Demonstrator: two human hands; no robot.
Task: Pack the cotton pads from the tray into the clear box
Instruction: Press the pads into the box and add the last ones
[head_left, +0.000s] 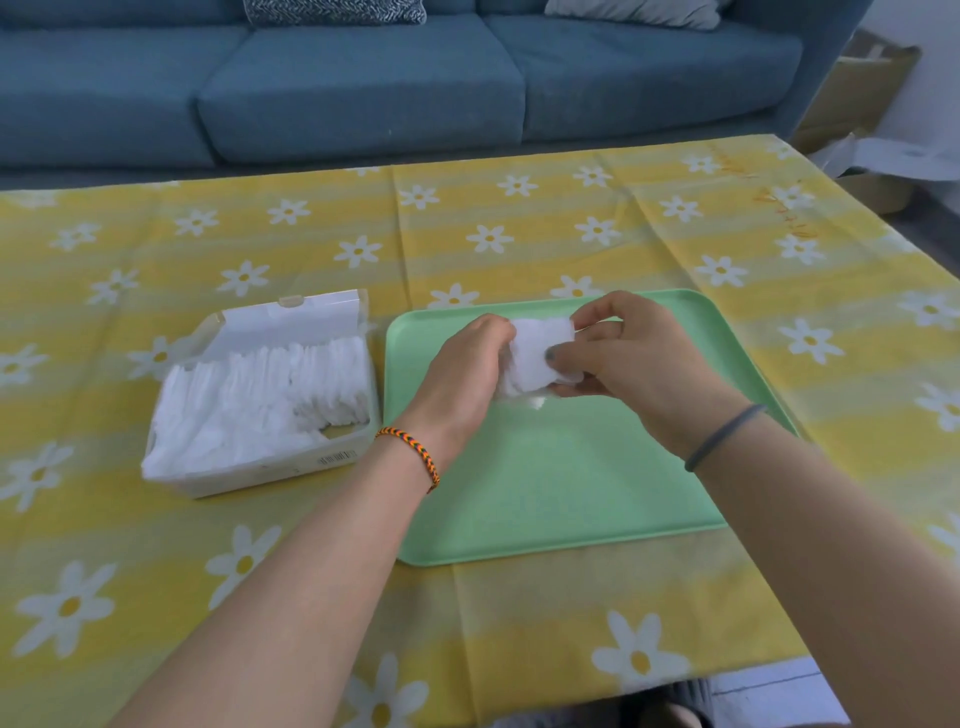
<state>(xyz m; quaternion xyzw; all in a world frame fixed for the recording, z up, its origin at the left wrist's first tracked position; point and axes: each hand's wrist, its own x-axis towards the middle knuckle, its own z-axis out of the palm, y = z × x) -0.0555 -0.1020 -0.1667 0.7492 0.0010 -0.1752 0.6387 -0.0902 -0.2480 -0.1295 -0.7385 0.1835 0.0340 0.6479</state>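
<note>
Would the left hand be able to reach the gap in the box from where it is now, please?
Probably yes: the left hand is just right of the box, whose top is open, with nothing between them. It grips pads together with the right hand.

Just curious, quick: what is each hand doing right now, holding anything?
Left hand: closed on the stack of cotton pads, gripping its left side.
Right hand: closed on the same stack, pinching its right side above the green tray.

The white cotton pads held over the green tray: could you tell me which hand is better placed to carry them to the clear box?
Probably left: the left hand grips the white cotton pads and is nearer the clear box.
</note>
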